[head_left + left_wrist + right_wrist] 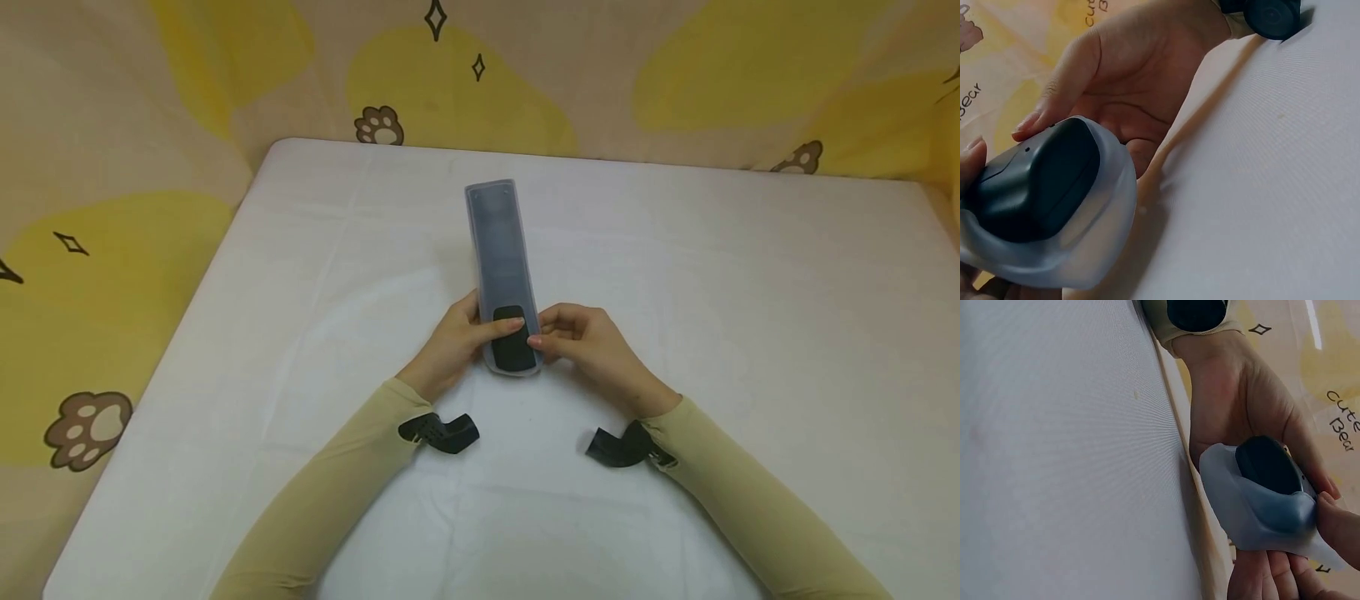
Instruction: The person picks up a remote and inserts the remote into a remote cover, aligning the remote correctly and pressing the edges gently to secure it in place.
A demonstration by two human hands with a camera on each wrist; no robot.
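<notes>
Over the table, both hands hold a long slim remote control (498,242) in a translucent silicone sleeve (526,254), its far end tilted away. At its near end a black part (514,354) shows, and in the left wrist view this dark bulge (1063,181) stands out from the sleeve's edge. The left hand (448,343) grips the left side, thumb laid across the black part and fingers behind. On the lower right edge the right hand (594,342) pinches the sleeve between thumb and curled fingers. From the right wrist, the sleeve's rounded end (1229,500) faces the camera.
A white cloth covers the table (735,333). Behind it hangs a yellow and cream curtain (480,92) printed with paws and stars. Each wrist wears a black camera mount, one on the left wrist (442,432) and one on the right wrist (630,444).
</notes>
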